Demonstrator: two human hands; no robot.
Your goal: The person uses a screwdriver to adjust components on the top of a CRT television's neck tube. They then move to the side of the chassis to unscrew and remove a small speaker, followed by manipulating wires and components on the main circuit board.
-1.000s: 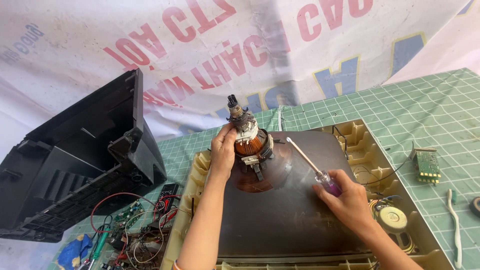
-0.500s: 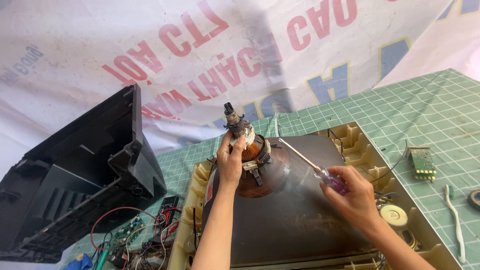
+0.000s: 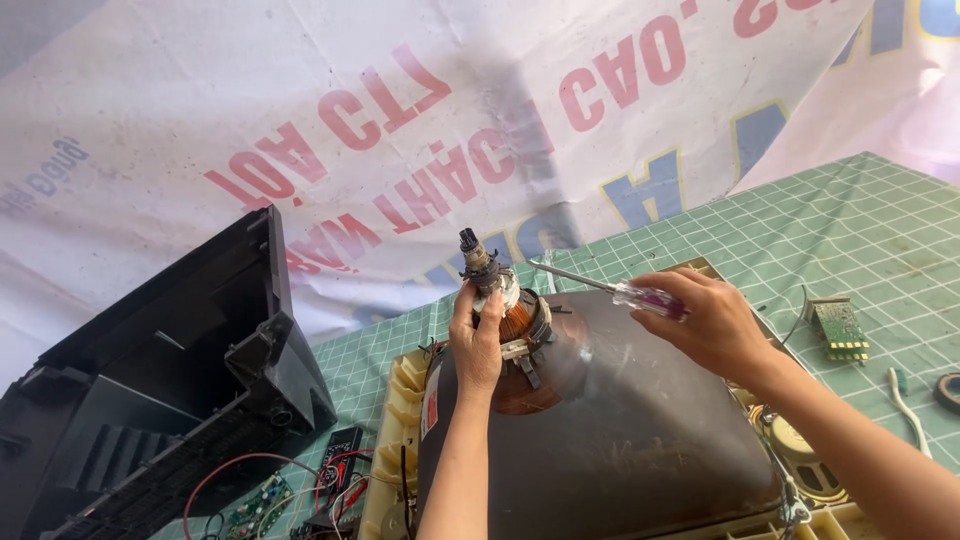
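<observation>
The left hand [image 3: 478, 335] grips the neck and coil yoke [image 3: 505, 300] atop the dark picture tube [image 3: 620, 440], which fills the cream front frame [image 3: 398, 430] edge to edge. The right hand [image 3: 705, 320] is closed round a screwdriver [image 3: 610, 288], tip aimed at nine o'clock toward the yoke. Green mat [image 3: 850, 215] lies open at two o'clock; a black back cover [image 3: 170, 400] crowds nine o'clock, a small circuit board [image 3: 838, 330] at three.

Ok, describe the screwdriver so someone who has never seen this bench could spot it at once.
Start at the big dark picture tube lying face down in its cream frame on the green cutting mat. Above its raised neck, which the left hand holds, the right hand grips the screwdriver. It is the only tool with a clear purple-tinted handle and a thin steel shaft, pointing toward the neck.
</observation>
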